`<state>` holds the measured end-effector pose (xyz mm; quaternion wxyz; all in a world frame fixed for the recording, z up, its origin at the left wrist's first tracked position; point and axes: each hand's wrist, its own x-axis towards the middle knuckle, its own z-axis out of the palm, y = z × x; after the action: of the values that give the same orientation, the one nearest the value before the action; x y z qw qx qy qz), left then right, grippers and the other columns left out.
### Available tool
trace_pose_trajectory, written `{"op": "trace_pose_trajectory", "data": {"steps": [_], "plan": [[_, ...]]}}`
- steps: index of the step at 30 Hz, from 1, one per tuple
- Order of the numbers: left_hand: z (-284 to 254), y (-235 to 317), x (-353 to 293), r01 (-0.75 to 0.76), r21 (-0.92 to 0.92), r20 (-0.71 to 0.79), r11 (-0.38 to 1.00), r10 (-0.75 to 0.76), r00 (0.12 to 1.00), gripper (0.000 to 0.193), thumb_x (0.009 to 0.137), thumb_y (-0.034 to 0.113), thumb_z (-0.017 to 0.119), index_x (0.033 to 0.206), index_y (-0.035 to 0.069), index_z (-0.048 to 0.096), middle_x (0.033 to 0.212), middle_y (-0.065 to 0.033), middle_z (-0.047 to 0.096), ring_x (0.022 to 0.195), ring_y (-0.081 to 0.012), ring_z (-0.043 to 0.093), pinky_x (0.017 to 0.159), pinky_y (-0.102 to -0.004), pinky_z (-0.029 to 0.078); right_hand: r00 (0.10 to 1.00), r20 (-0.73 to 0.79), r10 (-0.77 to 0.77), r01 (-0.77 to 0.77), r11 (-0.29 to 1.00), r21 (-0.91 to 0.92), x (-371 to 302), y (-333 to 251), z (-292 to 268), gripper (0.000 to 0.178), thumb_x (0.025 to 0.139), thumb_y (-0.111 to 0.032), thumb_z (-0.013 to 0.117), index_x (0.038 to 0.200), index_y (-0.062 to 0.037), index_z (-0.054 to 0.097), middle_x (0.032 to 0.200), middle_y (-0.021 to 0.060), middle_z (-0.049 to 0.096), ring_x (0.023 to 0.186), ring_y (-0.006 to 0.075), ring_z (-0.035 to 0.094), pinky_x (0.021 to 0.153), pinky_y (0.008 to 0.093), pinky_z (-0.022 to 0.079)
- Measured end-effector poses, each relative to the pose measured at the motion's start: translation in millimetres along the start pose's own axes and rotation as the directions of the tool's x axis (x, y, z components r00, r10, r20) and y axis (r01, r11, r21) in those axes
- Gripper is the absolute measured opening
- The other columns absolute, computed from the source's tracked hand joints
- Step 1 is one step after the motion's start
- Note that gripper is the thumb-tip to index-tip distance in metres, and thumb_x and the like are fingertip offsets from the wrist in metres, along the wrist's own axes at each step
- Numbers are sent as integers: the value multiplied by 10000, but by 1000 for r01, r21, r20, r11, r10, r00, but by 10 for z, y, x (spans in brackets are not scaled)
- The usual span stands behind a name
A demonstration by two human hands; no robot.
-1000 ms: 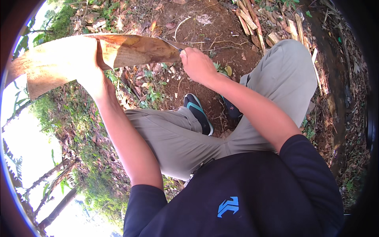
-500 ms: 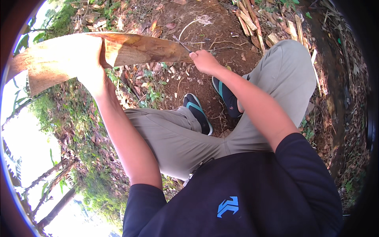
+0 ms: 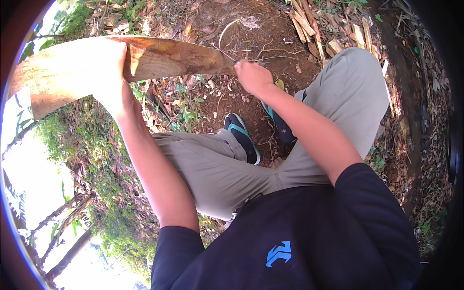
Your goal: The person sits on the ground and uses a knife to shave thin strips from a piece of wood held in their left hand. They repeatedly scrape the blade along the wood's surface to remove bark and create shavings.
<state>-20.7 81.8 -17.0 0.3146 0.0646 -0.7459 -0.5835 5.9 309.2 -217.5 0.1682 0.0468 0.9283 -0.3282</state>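
Observation:
A long, wide wooden board [image 3: 166,58], brown with darker stains, stretches from the far left to the middle. My left hand [image 3: 112,79] is closed round it, thumb bent over the near face; strong sunlight washes out much of the hand and the board's left part. At the board's narrow right end, my right hand [image 3: 253,76] is closed on a knife [image 3: 224,52] with a thin blade. The blade points up and left across the board's tip; whether it touches the wood I cannot tell. My fingers mostly hide the handle.
My feet in dark shoes [image 3: 243,137] with teal bands stand on brown soil below the board. Split wood pieces [image 3: 304,26] lie at the far right. Leaf litter and green plants [image 3: 92,145] cover the left slope, and a dark trunk-like strip [image 3: 411,121] runs along the right.
The board has shifted slightly up and left with my left hand. My right hand, still on the knife, has moved a little to the right, and my right forearm covers more of one shoe.

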Motion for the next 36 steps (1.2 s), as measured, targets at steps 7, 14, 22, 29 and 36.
{"op": "trace_pose_trajectory", "data": {"steps": [7, 14, 22, 29, 36], "plan": [[-110, -74, 26, 30, -14, -22, 999, -31, 999, 452, 790, 25, 748, 1197, -37, 561, 1103, -121, 619, 1004, -208, 617, 931, -330, 503, 992, 123, -6, -13, 988, 153, 132, -79, -107, 399, 979, -353, 434, 1036, -19, 644, 970, 217, 677, 970, 387, 642, 862, 488, 485], [2, 71, -21, 7, 45, 38, 999, -8, 999, 480, 791, 49, 759, 1219, -18, 551, 1113, -105, 617, 1003, -197, 610, 933, -338, 495, 999, 50, 18, -31, 966, 256, 137, -10, -37, 368, 969, -364, 466, 1034, -47, 640, 839, 189, 671, 856, 403, 639, 787, 498, 477], [-132, -39, 21, -48, 20, 60, 999, 46, 997, 492, 790, 52, 761, 1226, -6, 540, 1101, -99, 616, 1008, -195, 604, 927, -341, 499, 967, -44, -249, 253, 961, 113, -338, -656, -494, 370, 979, -384, 430, 1087, -66, 586, 970, 222, 660, 890, 408, 638, 761, 520, 486], [-52, -33, 16, -23, -19, 37, 1000, 23, 999, 478, 789, 30, 753, 1215, -20, 541, 1080, -102, 620, 1006, -205, 607, 934, -347, 502, 995, 18, -99, 98, 995, 8, 97, 51, 47, 402, 991, -362, 409, 1034, -16, 608, 937, 229, 683, 769, 368, 683, 671, 468, 533], [-46, 53, -38, 36, -104, 68, 994, -29, 997, 498, 782, 51, 766, 1218, -21, 536, 1128, -107, 598, 1038, -198, 587, 974, -354, 476, 899, 412, 149, -359, 791, 496, 174, -35, -90, 381, 976, -356, 427, 1075, -23, 585, 882, 221, 669, 819, 406, 649, 733, 482, 507]]}}
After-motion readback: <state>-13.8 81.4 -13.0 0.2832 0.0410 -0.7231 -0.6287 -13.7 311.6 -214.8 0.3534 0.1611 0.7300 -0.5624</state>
